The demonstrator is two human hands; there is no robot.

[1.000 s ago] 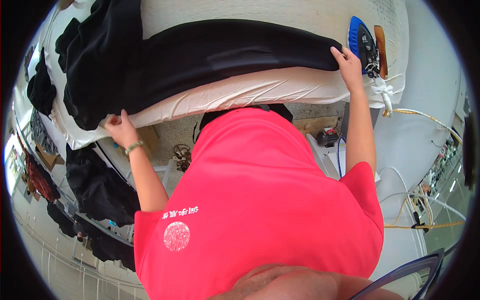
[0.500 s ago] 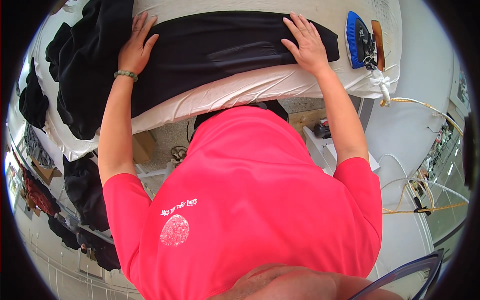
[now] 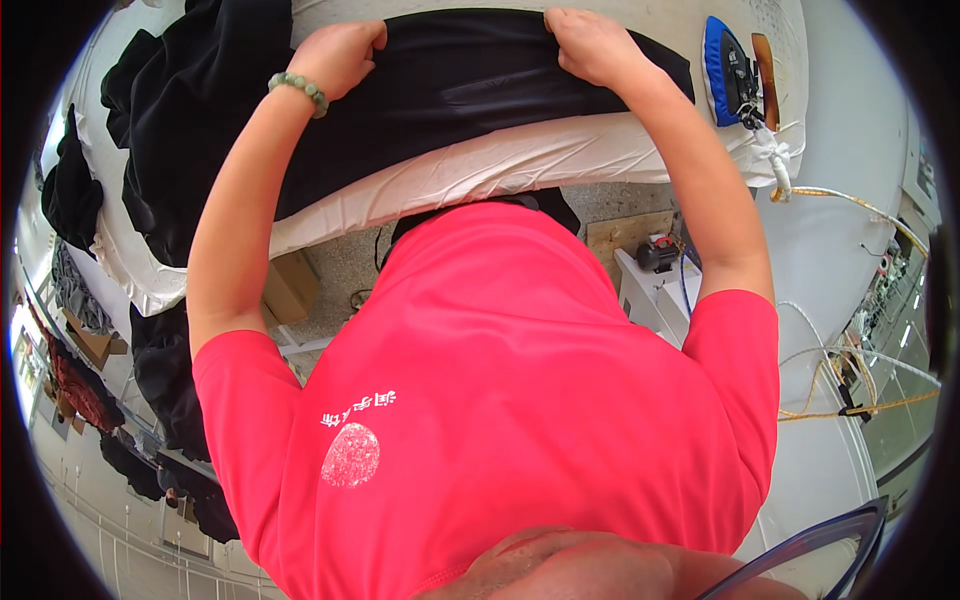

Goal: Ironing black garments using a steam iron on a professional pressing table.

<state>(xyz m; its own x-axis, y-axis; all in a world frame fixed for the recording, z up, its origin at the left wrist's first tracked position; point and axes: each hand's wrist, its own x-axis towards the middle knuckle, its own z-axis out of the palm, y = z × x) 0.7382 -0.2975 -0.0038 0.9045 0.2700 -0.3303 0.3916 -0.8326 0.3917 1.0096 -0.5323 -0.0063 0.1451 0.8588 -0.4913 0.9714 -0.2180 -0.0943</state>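
A black garment (image 3: 430, 130) lies spread along the white-covered table (image 3: 540, 148), with a long panel tapering to the right and a shinier strip near its middle. My left hand (image 3: 340, 57), below a beaded bracelet, is closed on the garment's far edge. Farther right, my right hand (image 3: 597, 47) pinches that same edge, its fingers curled over the cloth. Between the hands the far edge runs fairly straight. At the left, more of the black cloth is bunched in thick folds.
An iron (image 3: 733, 75) with a blue cover and brown handle rests at the table's right end, its hose (image 3: 772, 150) wrapped in white. Black cloth (image 3: 72, 190) hangs off the left side. A cardboard box (image 3: 290, 287) and a small motor (image 3: 657, 255) are below.
My hands went from lying flat on the garment to gripping its far edge. The left moved right and away from me; the right moved slightly away and left.
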